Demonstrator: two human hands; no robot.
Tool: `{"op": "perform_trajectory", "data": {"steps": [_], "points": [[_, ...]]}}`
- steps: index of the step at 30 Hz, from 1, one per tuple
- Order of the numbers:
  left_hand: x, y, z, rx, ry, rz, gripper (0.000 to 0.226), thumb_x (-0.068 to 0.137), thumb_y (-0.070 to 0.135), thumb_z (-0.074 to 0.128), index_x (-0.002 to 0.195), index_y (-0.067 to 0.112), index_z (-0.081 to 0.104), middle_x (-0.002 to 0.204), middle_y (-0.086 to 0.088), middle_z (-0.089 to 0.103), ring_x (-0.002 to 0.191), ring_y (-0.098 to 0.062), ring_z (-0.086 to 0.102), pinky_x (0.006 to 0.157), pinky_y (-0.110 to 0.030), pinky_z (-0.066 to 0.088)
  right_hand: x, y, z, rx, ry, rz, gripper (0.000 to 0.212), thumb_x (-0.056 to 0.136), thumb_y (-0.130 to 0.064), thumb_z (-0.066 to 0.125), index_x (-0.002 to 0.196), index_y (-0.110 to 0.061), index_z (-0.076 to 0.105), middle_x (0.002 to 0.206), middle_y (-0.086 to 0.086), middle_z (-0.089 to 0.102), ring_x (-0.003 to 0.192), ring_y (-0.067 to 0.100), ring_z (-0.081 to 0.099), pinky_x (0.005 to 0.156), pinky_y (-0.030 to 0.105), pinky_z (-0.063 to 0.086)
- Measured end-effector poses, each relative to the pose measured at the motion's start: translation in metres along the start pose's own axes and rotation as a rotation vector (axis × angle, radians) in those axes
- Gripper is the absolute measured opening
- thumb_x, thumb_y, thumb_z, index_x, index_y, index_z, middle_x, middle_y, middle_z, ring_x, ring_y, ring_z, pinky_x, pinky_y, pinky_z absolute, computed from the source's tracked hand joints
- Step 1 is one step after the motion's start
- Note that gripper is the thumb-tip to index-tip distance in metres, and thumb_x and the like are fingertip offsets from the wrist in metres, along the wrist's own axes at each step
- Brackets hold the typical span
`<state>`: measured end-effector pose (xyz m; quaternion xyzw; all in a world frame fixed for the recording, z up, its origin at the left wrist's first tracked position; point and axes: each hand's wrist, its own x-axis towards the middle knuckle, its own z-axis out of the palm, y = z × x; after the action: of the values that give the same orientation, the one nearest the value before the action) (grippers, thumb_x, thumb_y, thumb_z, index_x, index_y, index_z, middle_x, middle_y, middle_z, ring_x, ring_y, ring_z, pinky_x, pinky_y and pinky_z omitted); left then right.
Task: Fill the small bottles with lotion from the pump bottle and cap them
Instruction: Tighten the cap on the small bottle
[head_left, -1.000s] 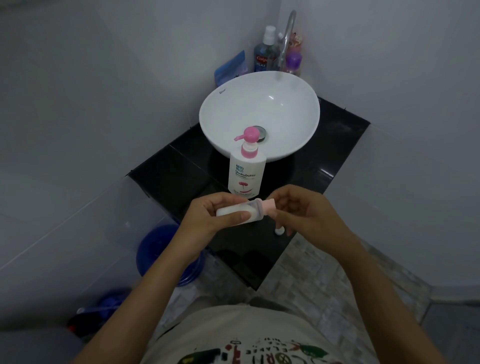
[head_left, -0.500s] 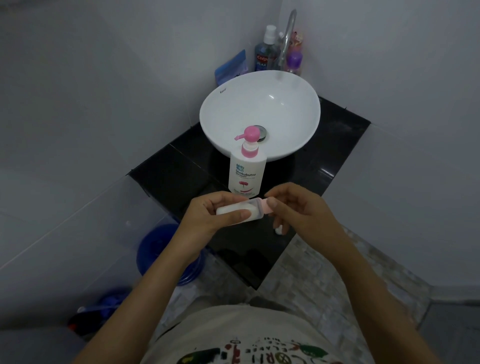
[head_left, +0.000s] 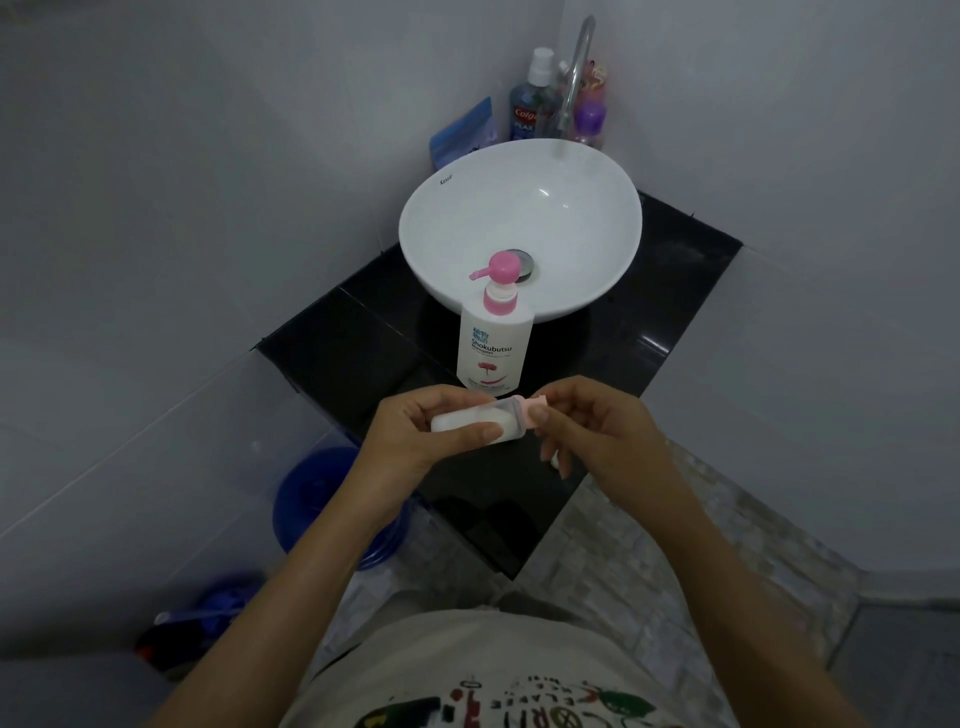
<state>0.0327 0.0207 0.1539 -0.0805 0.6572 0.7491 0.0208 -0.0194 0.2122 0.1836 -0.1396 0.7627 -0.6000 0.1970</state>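
Right hand (head_left: 597, 436) thumb now further over the pink cap (head_left: 532, 405) than a second ago.

1. The basin (head_left: 519, 208) looks like glossy white ceramic.
2. The table (head_left: 670, 291) is polished black stone, mirror-smooth.
3. The pump bottle (head_left: 493, 348) is smooth white plastic with a pink head.
4. The small bottle (head_left: 475, 423) is translucent plastic.
5. The tap (head_left: 576, 67) is shiny metal.

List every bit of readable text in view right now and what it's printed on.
"Shokubutsu": pump bottle; the smaller lines under it are too blurred to read.
"Colg" and "PLAX", both partly hidden: blue mouthwash bottle.
"Kawa", small and uncertain: wash basin rim.
Shirt print: cut off, unreadable.
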Motion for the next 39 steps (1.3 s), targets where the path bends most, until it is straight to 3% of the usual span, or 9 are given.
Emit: {"op": "perform_trajectory", "data": {"steps": [5, 9, 11, 14, 16, 20, 28, 34, 39], "points": [[0.001, -0.006, 0.000, 0.051, 0.037, 0.025, 0.033, 0.052, 0.045, 0.079, 0.083, 0.036, 0.075, 0.097, 0.016, 0.072, 0.096, 0.001, 0.065, 0.073, -0.014, 0.053, 0.003, 0.002, 0.007, 0.073, 0.055, 0.097, 0.011, 0.088, -0.017, 0.060, 0.091, -0.009, 0.067, 0.061, -0.003, 0.064, 0.045, 0.006, 0.056, 0.038, 0.018, 0.044], [0.003, -0.016, -0.004, 0.056, 0.008, -0.006, 0.032, 0.057, 0.039, 0.080, 0.089, 0.037, 0.075, 0.103, 0.011, 0.071, 0.100, -0.002, 0.064, 0.077, -0.018, 0.055, 0.006, 0.010, 0.010, 0.000, 0.088, 0.109, 0.013, 0.085, -0.019, 0.064, 0.095, -0.010, 0.068, 0.069, -0.001, 0.067, 0.050, 0.002, 0.058, 0.043, 0.013, 0.045], [0.003, -0.025, -0.008, 0.079, -0.006, -0.030, 0.036, 0.060, 0.034, 0.079, 0.096, 0.032, 0.074, 0.107, 0.008, 0.071, 0.103, -0.006, 0.065, 0.080, -0.022, 0.055, 0.009, 0.018, 0.013, -0.127, 0.105, 0.069, 0.014, 0.085, -0.021, 0.065, 0.096, -0.014, 0.068, 0.076, -0.002, 0.067, 0.056, 0.000, 0.059, 0.050, 0.009, 0.044], [0.003, -0.039, -0.018, 0.156, 0.081, -0.077, 0.044, 0.060, 0.031, 0.080, 0.102, 0.021, 0.071, 0.109, 0.003, 0.071, 0.105, -0.011, 0.064, 0.090, -0.030, 0.052, 0.020, 0.032, 0.017, -0.445, 0.114, -0.045, 0.020, 0.087, -0.025, 0.063, 0.105, -0.016, 0.066, 0.092, -0.002, 0.065, 0.075, 0.003, 0.059, 0.067, 0.015, 0.047], [0.003, -0.049, -0.028, 0.204, 0.161, -0.093, 0.035, 0.066, 0.022, 0.080, 0.100, 0.019, 0.070, 0.104, 0.002, 0.071, 0.099, -0.009, 0.065, 0.087, -0.026, 0.052, 0.033, 0.040, 0.019, -0.641, 0.095, -0.129, 0.023, 0.089, -0.023, 0.060, 0.110, -0.013, 0.065, 0.100, 0.002, 0.064, 0.085, 0.012, 0.059, 0.075, 0.022, 0.046], [0.002, -0.064, -0.044, 0.245, 0.242, -0.137, 0.025, 0.075, 0.012, 0.076, 0.098, 0.017, 0.068, 0.097, -0.003, 0.069, 0.093, -0.016, 0.065, 0.080, -0.024, 0.051, 0.066, 0.056, 0.027, -0.969, 0.048, -0.268, 0.027, 0.089, -0.020, 0.058, 0.114, -0.011, 0.062, 0.107, 0.007, 0.064, 0.097, 0.020, 0.057, 0.076, 0.026, 0.042], [0.006, -0.077, -0.055, 0.220, 0.277, -0.188, 0.022, 0.076, 0.010, 0.074, 0.098, 0.014, 0.069, 0.099, -0.008, 0.070, 0.094, -0.020, 0.066, 0.082, -0.025, 0.053, 0.109, 0.078, 0.048, -1.327, -0.170, -0.286, 0.034, 0.084, -0.015, 0.063, 0.116, -0.006, 0.059, 0.129, 0.013, 0.057, 0.117, 0.028, 0.050, 0.095, 0.038, 0.043], [0.021, -0.082, -0.062, 0.248, 0.276, -0.187, 0.022, 0.076, 0.012, 0.075, 0.097, 0.017, 0.068, 0.099, -0.004, 0.069, 0.094, -0.017, 0.065, 0.080, -0.024, 0.053, 0.113, 0.092, 0.052, -1.349, -0.185, -0.290, 0.026, 0.085, -0.016, 0.061, 0.109, -0.005, 0.062, 0.115, 0.014, 0.063, 0.111, 0.028, 0.052, 0.092, 0.037, 0.043], [0.045, -0.096, -0.060, 0.394, 0.257, -0.181, 0.038, 0.072, 0.012, 0.080, 0.106, 0.020, 0.064, 0.107, -0.003, 0.063, 0.098, -0.019, 0.060, 0.083, -0.028, 0.051, 0.111, 0.092, 0.049, -1.291, -0.163, -0.290, 0.041, 0.086, -0.026, 0.059, 0.124, -0.010, 0.054, 0.124, 0.012, 0.059, 0.116, 0.027, 0.049, 0.095, 0.036, 0.038]]}}
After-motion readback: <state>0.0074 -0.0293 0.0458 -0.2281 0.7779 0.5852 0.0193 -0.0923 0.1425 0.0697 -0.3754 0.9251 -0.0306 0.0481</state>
